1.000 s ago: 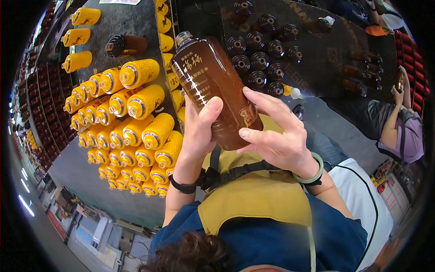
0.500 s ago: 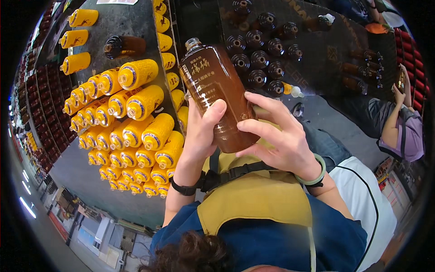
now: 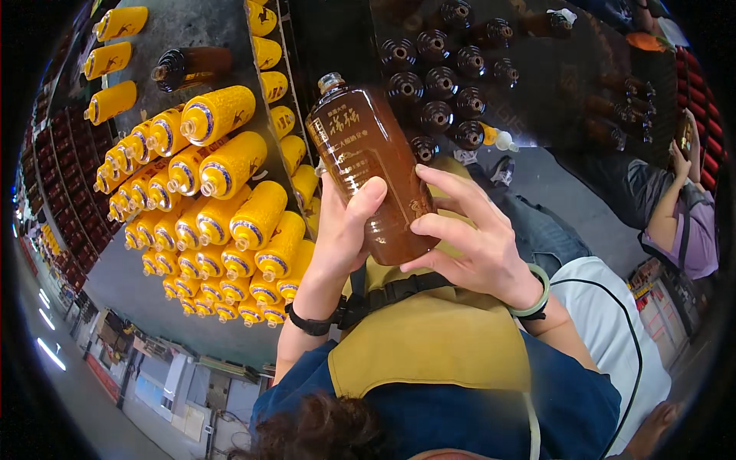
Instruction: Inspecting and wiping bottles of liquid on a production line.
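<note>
On my head view, the left hand [image 3: 341,226] and right hand [image 3: 481,239] clasp a brown glass bottle [image 3: 373,172] near centre, bare neck toward eleven o'clock. I judge its handling unfinished; dark bottles [image 3: 441,83] stand at one, yellow bottles [image 3: 233,165] at ten.

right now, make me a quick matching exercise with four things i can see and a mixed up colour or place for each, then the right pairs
Things
1. held bottle
2. bangle
3. left wristband
4. rows of bottles

Colour or place
A. black, worn below the left hand
B. yellow, off to the person's left
C. pale green, worn below the right hand
D. brown, with fingers of both hands on it

Right pairs
1-D
2-C
3-A
4-B
</note>
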The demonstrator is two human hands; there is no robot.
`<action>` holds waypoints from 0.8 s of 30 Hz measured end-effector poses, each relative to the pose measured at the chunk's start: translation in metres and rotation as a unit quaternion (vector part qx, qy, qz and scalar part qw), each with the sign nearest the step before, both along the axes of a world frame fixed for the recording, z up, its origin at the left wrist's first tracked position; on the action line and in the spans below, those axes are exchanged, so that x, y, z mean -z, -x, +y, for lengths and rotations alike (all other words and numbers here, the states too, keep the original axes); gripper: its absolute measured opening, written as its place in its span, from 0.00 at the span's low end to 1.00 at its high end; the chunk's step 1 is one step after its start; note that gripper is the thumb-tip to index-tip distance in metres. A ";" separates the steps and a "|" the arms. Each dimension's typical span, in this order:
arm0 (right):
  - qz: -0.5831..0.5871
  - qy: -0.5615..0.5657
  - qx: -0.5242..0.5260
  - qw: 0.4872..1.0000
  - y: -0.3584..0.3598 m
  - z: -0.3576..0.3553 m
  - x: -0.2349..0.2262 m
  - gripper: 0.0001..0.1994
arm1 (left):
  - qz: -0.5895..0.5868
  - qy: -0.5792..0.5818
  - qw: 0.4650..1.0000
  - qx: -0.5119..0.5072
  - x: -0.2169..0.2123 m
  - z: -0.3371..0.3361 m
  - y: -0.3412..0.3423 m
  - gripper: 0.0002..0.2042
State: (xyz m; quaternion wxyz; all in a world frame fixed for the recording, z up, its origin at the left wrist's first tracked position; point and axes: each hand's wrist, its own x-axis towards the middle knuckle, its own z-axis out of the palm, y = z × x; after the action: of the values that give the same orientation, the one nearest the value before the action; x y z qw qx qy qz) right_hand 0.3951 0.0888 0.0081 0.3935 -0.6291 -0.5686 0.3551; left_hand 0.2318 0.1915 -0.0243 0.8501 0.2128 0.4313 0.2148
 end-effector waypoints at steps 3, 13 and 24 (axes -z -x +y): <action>-0.011 0.008 0.005 1.000 0.001 0.000 -0.004 0.27 | -0.008 -0.011 1.000 0.006 -0.001 -0.001 -0.001 0.23; 0.005 0.026 0.009 1.000 0.002 0.000 -0.001 0.28 | -0.006 -0.003 1.000 0.001 0.003 -0.001 -0.001 0.23; 0.017 0.052 0.024 0.998 0.001 0.004 -0.004 0.24 | 0.005 0.001 1.000 -0.004 0.002 0.001 -0.006 0.22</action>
State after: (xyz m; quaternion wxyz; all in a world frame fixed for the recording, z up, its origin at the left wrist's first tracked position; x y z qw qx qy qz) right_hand 0.3944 0.0925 0.0123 0.3785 -0.6559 -0.5274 0.3853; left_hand 0.2376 0.1923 -0.0265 0.8472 0.2112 0.4367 0.2166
